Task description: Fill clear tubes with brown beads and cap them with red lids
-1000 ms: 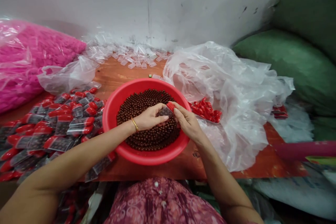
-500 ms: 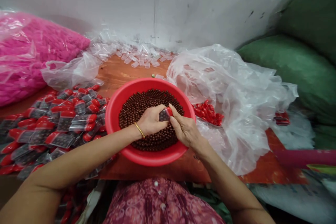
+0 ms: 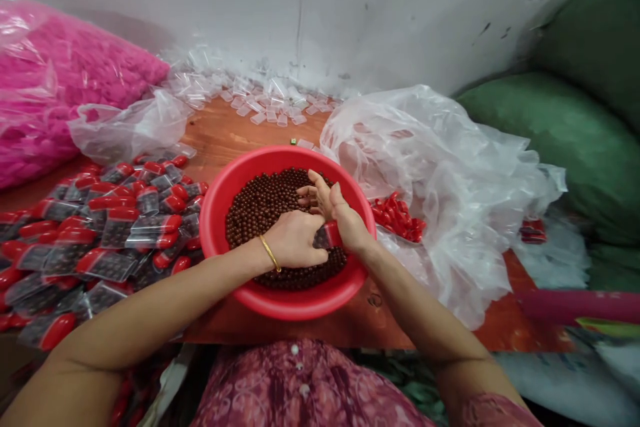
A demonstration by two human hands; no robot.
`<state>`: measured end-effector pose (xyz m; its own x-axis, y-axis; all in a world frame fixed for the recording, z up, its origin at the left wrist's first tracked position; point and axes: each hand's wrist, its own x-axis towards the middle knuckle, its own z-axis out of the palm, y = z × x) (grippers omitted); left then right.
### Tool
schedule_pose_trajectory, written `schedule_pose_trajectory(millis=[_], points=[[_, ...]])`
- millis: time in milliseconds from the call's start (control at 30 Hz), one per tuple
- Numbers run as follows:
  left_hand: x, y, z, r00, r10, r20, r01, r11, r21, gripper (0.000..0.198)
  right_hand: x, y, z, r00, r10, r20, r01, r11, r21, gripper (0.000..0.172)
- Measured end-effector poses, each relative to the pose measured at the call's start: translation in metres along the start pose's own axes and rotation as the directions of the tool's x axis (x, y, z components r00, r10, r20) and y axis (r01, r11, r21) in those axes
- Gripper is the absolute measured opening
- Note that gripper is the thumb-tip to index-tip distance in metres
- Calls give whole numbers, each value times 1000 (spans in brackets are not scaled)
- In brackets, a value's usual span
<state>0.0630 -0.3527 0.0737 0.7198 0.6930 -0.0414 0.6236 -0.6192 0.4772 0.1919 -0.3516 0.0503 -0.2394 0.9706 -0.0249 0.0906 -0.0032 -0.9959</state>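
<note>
the left hand [image 3: 299,240] pinches a small red-capped clear case [image 3: 329,235] in the middle of the frame, and the right hand [image 3: 347,217] is opened out, its palm by the capped end, perhaps to push or steady it. the red bowl [image 3: 213,213] sits right under them, likely so loose brown beads [image 3: 263,199] drop back in.

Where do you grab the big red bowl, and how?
Probably by the rim of the red bowl, at its left and right edges together, reaching from the person's side. The rim spreads wide, no handles show, and brown balls lie inside, so gripping opposite sides should keep it level. Red-capped packets crowd its left side, so that spot may need care.
</note>
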Motion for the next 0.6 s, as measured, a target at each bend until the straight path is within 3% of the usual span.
schedule_pose_trajectory(millis=[167,267,367,433,533,600], points=[[-4,-3,2,997,31,74,-36,997,66,28,-12,4,2,993,-96,67,104,987,-122,70],[-3,-3,-2,998,35,47,-37,998,45,27,-10,-5,1,987,-130,89,142,980,-140,70],[-5,-3,-16,998,-17,-60,15,999,-32,17,16,-24,-11,976,-165,142,185,972,-145,77],[-13,-8,-33,985,-93,-144,82,993,-86,14,44,-33,-26,966,-233,113,253,942,-221,81],[-40,-31,-64,923,-292,-252,285,956,-63,22,83,-35,-54,962,-273,24,249,832,-496,76],[-65,-57,-83,827,-475,-301,514,856,61,32,96,-28,-69,981,-187,53,175,732,-659,71]])
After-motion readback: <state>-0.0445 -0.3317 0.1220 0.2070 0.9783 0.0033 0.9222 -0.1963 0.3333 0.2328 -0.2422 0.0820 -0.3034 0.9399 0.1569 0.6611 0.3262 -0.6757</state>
